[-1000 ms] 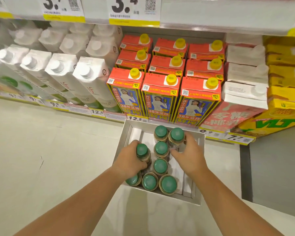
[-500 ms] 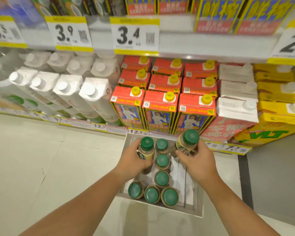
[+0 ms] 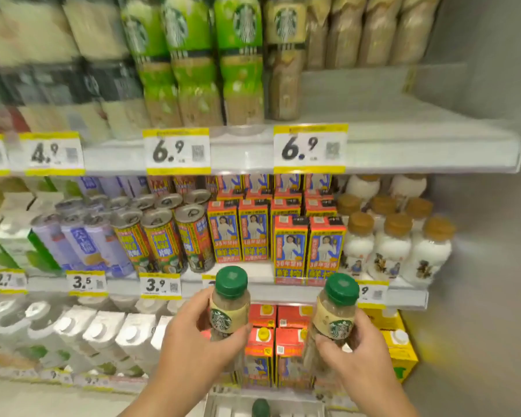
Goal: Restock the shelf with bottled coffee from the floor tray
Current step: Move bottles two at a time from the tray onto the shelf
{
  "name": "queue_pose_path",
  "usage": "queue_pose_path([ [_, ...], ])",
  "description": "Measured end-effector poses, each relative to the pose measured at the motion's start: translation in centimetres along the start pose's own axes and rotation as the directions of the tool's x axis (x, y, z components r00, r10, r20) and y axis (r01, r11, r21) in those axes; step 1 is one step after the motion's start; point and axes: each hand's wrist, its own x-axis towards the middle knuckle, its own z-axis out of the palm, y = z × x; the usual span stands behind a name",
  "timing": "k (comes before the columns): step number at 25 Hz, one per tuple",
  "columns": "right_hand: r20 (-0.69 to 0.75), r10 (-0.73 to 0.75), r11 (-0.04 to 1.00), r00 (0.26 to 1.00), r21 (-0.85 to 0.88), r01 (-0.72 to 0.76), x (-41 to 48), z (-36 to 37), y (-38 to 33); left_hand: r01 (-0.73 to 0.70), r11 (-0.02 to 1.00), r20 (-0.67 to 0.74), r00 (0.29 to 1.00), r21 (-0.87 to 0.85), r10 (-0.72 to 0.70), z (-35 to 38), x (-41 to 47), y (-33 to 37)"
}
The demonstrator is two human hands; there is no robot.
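My left hand (image 3: 193, 341) grips a coffee bottle (image 3: 230, 299) with a green cap and beige label, held upright. My right hand (image 3: 358, 353) grips a second coffee bottle (image 3: 334, 314) of the same kind, tilted slightly left. Both are raised in front of the lower shelves. The floor tray (image 3: 217, 407) shows at the bottom edge with one green cap (image 3: 260, 407) in it. On the upper shelf (image 3: 403, 136) stand matching beige coffee bottles (image 3: 283, 70), with bare shelf to their right.
Green-labelled bottles (image 3: 193, 55) stand left of the beige ones. The middle shelf holds cans (image 3: 160, 236), red and blue cartons (image 3: 307, 245) and white bottles (image 3: 394, 251). White cartons (image 3: 103, 335) and yellow cartons (image 3: 400, 344) fill the bottom shelf. A grey wall (image 3: 487, 236) closes the right side.
Both hands lifted a bottle each out of the floor tray and rose to chest height. The view tilted up from the tray to the upper shelves.
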Motion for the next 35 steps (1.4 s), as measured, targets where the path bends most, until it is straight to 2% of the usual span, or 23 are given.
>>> queue_pose_path([
  [3, -0.073, -0.13, 0.991, 0.989, -0.021, 0.129, 1.9, -2.5, -6.2, -0.149, 0.989, -0.059, 0.987, -0.002, 0.149, -0.9, 2.9, 7.8],
  [9, -0.173, -0.367, 0.929, 0.914, -0.124, 0.35, 5.1, -7.8, -21.8, -0.404, 0.912, -0.035, 0.915, -0.079, 0.402, -1.0, 7.7, 23.2],
  [11, -0.195, -0.378, 0.926, 0.905, -0.097, 0.366, 6.9, -9.1, -25.9, -0.418, 0.904, -0.077, 0.908, -0.091, 0.412, -0.2, 9.5, 26.8],
  [15, -0.264, -0.347, 0.938, 0.9, -0.11, 0.329, 12.6, -10.7, -31.4, -0.35, 0.936, -0.113, 0.933, -0.045, 0.343, 2.4, 14.2, 31.6],
  [18, -0.273, -0.262, 0.964, 0.926, -0.127, 0.236, 16.9, -10.9, -32.3, -0.259, 0.966, -0.154, 0.954, 0.003, 0.256, 4.3, 16.8, 32.7],
  [23, -0.212, -0.148, 0.981, 0.966, -0.156, 0.116, 20.0, -10.2, -29.7, -0.15, 0.988, -0.157, 0.976, 0.036, 0.153, 6.9, 18.6, 30.8],
  [26, -0.187, -0.161, 0.975, 0.969, -0.184, 0.126, 20.3, -10.3, -28.8, -0.171, 0.983, -0.157, 0.971, 0.062, 0.179, 7.1, 18.8, 29.5],
  [30, -0.129, -0.203, 0.932, 0.971, -0.329, 0.151, 19.5, -11.3, -27.0, -0.26, 0.951, -0.098, 0.956, 0.168, 0.278, 7.1, 18.5, 27.2],
  [33, -0.128, -0.208, 0.911, 0.97, -0.386, 0.144, 19.2, -11.6, -26.3, -0.19, 0.945, -0.122, 0.966, 0.265, 0.228, 7.1, 18.0, 25.9],
  [35, -0.12, -0.204, 0.906, 0.972, -0.398, 0.141, 19.4, -11.4, -26.4, -0.168, 0.95, -0.14, 0.968, 0.263, 0.21, 7.4, 18.3, 25.6],
])
